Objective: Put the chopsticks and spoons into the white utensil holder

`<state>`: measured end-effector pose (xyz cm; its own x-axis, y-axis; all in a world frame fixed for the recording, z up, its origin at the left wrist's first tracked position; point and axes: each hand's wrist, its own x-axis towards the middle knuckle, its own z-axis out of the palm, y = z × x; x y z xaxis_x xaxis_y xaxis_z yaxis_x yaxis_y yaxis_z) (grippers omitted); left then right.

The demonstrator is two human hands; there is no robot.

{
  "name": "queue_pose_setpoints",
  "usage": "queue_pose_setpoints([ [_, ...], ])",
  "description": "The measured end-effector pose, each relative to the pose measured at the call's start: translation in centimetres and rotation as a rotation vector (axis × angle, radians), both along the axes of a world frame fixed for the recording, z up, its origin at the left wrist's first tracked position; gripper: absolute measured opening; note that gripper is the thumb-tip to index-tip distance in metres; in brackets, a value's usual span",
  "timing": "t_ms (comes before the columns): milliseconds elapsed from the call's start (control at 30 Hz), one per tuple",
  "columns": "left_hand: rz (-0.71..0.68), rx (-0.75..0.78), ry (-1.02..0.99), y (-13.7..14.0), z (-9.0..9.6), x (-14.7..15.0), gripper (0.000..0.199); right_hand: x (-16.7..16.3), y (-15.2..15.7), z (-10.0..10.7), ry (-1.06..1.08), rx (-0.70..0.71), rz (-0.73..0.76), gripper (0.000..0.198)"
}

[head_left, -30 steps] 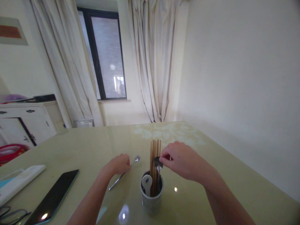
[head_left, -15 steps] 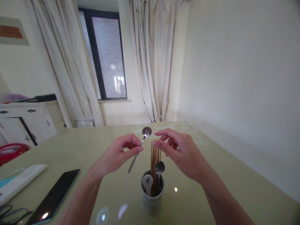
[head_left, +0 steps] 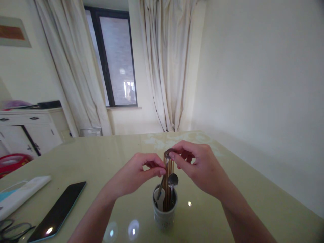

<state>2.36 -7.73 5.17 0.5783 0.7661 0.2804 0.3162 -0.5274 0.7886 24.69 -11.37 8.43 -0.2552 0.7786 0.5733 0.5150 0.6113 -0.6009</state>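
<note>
Both hands are on one metal spoon (head_left: 167, 154), held tilted above a ceramic cup (head_left: 164, 217). My left hand (head_left: 141, 173) pinches its handle between thumb and fingertips. At the bowl end, my right hand (head_left: 196, 162) grips the spoon with thumb and index finger, hiding part of the bowl. The handle's lower end reaches down to the cup's mouth, in front of a white ceramic spoon (head_left: 159, 199). Upright wooden chopsticks (head_left: 167, 189) stand in the cup beside a second metal spoon (head_left: 173, 180), bowl up.
On the left of the glossy green table (head_left: 121, 216) lie a black phone (head_left: 60, 211), a white power strip (head_left: 24, 197) and eyeglasses (head_left: 15, 229). A red basin or stool (head_left: 15, 163) and a white cabinet (head_left: 32, 128) stand beyond. A wall (head_left: 260, 101) borders the right side.
My left hand has carried the spoon rightward to the cup, and its handle end now meets the cup's mouth. My right hand has closed on the spoon's bowl.
</note>
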Motion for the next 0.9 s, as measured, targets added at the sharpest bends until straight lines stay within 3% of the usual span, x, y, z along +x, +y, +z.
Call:
queue_pose_setpoints([
  [467, 0.021, -0.034, 0.17, 0.7, -0.2, -0.8, 0.018, -0.9, 0.3, -0.9, -0.488, -0.138, -0.052, 0.024],
  [667, 0.113, 0.079, 0.143, 0.7, 0.1, -1.3, 0.02, -1.4, 0.4, -2.2, -0.697, -0.11, -0.075, 0.035],
  [767, 0.162, 0.117, 0.084, 0.6, 0.3, -1.2, 0.025, -1.1, 0.2, -1.7, -0.674, -0.105, -0.083, 0.032],
  [900, 0.223, 0.175, -0.089, 0.0, 0.5, -1.2, 0.038, 0.4, -0.8, -1.5, -0.401, -0.051, -0.106, 0.028],
])
